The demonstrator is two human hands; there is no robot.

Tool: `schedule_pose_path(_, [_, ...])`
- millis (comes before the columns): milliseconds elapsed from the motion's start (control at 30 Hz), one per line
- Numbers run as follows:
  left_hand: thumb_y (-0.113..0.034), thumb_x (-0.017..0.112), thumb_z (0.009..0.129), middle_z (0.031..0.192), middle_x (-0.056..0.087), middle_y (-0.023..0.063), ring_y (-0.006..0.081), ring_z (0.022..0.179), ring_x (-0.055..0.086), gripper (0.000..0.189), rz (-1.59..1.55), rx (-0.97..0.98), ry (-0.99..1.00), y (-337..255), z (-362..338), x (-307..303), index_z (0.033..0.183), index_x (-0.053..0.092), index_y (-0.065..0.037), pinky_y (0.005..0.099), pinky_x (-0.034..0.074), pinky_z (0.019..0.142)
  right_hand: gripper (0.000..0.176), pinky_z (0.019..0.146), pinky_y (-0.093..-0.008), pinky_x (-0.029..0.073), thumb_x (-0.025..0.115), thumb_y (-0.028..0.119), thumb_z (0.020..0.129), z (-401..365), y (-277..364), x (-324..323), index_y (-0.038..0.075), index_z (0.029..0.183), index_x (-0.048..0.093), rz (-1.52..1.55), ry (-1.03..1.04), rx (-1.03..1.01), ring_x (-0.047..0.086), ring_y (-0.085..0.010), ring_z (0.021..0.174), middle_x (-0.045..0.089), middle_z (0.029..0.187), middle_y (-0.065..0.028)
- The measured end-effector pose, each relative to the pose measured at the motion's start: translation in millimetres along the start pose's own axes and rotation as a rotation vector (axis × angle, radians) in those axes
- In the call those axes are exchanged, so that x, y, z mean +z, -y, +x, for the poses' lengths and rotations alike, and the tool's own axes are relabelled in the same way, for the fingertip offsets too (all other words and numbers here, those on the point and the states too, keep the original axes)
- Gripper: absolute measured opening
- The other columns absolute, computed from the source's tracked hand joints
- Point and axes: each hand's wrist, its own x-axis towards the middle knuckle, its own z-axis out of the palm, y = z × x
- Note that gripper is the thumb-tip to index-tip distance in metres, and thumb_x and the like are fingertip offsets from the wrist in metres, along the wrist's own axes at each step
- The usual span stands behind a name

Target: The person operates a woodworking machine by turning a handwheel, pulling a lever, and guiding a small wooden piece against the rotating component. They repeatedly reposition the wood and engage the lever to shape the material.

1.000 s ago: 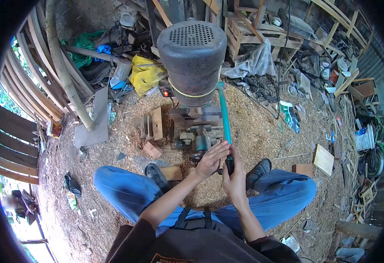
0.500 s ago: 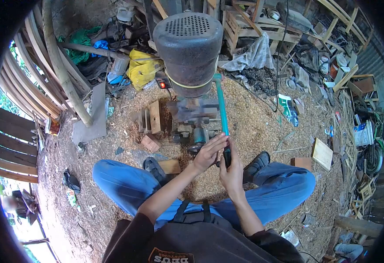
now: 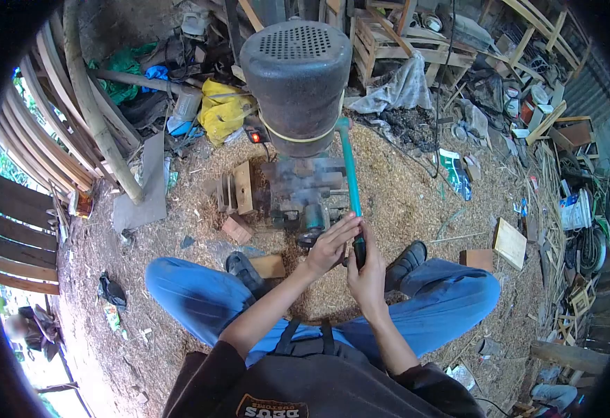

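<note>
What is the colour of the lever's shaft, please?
The shaft is teal green, seen best in the head view.

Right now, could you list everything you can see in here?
Machine housing: one, dark, top centre
Lever: one, green, right of housing
Switch: one, lit red, left of housing
Crumpled sheet: one, yellow, upper left
Pole: one, light brown, left
Wood blocks: several, brown, on floor
Wood shavings: countless, tan, floor
Clutter: uncountable, mixed, right edge
Shoes: two, dark, lower centre
Trousers: one pair, blue, lower centre
Left hand: one, bare, at lever
Right hand: one, bare, at lever grip
</note>
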Motion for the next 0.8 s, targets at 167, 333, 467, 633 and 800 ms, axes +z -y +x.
schedule_pose_path(167, [0.016,0.059,0.085,0.147,0.054,0.0123,0.0336,0.142,0.044,0.056,-0.005,-0.013,0.048,-5,3,-9,0.135,0.058,-0.008,0.0460,0.040,0.116,0.055,0.098,-0.0485,0.050,0.060,0.004,0.092,-3,6,-4,-0.001,0.145,0.044,-0.004,0.008,0.043,0.056,-0.0453,0.124,0.055,0.136,-0.0273])
schedule_pose_path(333, [0.004,0.070,0.080,0.146,0.055,0.0109,0.0315,0.139,0.049,0.056,0.085,-0.005,0.037,-23,20,-17,0.133,0.061,-0.009,0.0457,0.042,0.110,0.044,0.095,-0.0462,0.051,0.065,0.002,0.087,4,40,-21,0.001,0.130,0.056,-0.088,-0.109,-0.022,0.060,-0.0428,0.114,0.058,0.123,-0.0236])
schedule_pose_path(467, [-0.002,0.075,0.079,0.142,0.058,0.0123,0.0323,0.138,0.050,0.057,0.111,0.052,-0.034,-42,58,-23,0.134,0.061,-0.006,0.0460,0.041,0.110,0.021,0.089,-0.0409,0.051,0.067,0.000,0.083,22,91,-57,0.000,0.104,0.066,-0.024,-0.130,-0.038,0.065,-0.0361,0.101,0.062,0.110,-0.0199])
schedule_pose_path(633, [-0.002,0.075,0.079,0.143,0.056,0.0132,0.0329,0.139,0.048,0.060,0.080,0.004,-0.141,-73,115,-32,0.136,0.057,-0.004,0.0464,0.038,0.112,0.008,0.073,-0.0364,0.056,0.067,0.004,0.089,43,130,-85,-0.003,0.089,0.064,0.094,-0.211,-0.236,0.070,-0.0327,0.080,0.070,0.101,-0.0197])
schedule_pose_path(800, [-0.005,0.073,0.083,0.149,0.050,0.0143,0.0337,0.142,0.043,0.064,0.083,-0.015,-0.105,-80,118,-37,0.143,0.050,-0.005,0.0465,0.035,0.114,0.031,0.068,-0.0349,0.054,0.055,0.026,0.098,51,116,-79,-0.002,0.086,0.063,0.097,-0.346,-0.369,0.070,-0.0290,0.078,0.072,0.100,-0.0207])
